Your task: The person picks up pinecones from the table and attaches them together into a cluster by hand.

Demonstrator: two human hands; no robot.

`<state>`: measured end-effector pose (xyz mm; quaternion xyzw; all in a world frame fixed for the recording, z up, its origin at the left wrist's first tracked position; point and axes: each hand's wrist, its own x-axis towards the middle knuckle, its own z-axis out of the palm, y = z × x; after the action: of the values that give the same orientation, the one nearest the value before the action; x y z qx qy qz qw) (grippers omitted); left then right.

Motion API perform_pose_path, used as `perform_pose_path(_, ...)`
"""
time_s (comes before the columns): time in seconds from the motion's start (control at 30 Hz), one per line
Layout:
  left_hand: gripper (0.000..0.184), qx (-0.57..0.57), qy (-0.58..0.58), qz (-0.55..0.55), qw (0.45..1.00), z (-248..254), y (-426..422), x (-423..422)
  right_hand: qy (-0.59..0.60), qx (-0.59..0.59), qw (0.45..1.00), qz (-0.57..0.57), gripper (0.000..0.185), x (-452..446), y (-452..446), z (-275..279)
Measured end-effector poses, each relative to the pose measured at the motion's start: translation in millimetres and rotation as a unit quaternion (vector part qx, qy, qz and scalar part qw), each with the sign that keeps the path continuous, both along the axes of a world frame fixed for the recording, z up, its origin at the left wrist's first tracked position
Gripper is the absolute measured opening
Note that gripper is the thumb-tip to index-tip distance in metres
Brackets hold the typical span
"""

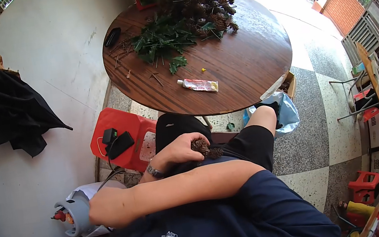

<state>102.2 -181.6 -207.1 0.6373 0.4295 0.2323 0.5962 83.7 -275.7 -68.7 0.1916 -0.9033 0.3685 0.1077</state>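
Note:
My left hand [186, 148], with a watch on its wrist, is above my lap with its thumb and fingers curled round a brown pine cone [199, 146]. Another pine cone [215, 153] lies just to the right of it, against my dark clothing. My right arm crosses in front of my body to the left. At its end my right hand [110, 209] is beside the grey gas cylinder [80, 214] and a white bag; its fingers are hidden, so what it holds, if anything, does not show.
The round wooden table [242, 78] bears a pile of pine cones [204, 6], green leaves [160, 39] and a glue tube [199, 85]. A red stool [109, 120] holds a black phone. A blue plastic bag [288, 113] is by my knee; a black umbrella [16, 107] hangs at left.

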Motion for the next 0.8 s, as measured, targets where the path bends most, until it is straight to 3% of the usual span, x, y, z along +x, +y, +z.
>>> perform_pose_path(0.17,0.045,-0.06,-0.018,-0.071,0.996,8.3,19.5,6.7,-0.075,-0.163,0.978,0.108,0.022,6.0,0.8,-7.6)
perform_pose_path(0.27,0.048,0.038,0.015,-0.133,0.99,5.0,31.6,18.8,-0.026,-0.255,0.959,0.123,0.03,-3.2,-3.8,-14.2)
perform_pose_path(0.37,0.053,0.027,0.037,-0.174,0.984,8.9,41.8,30.5,-0.071,-0.367,0.92,0.121,0.037,-5.0,-2.0,-4.9)
perform_pose_path(0.47,0.057,0.011,0.042,-0.203,0.978,5.0,55.8,38.4,-0.02,-0.304,0.952,0.04,0.032,-3.1,-2.3,-9.9)
perform_pose_path(0.57,0.06,-0.001,0.049,-0.219,0.975,-0.1,62.3,44.5,-0.103,-0.276,0.955,0.031,0.026,0.5,10.1,-3.4)
perform_pose_path(0.8,0.064,0.046,0.047,-0.243,0.968,-3.6,70.6,67.4,-0.127,-0.275,0.952,0.041,0.028,4.6,31.3,-3.0)
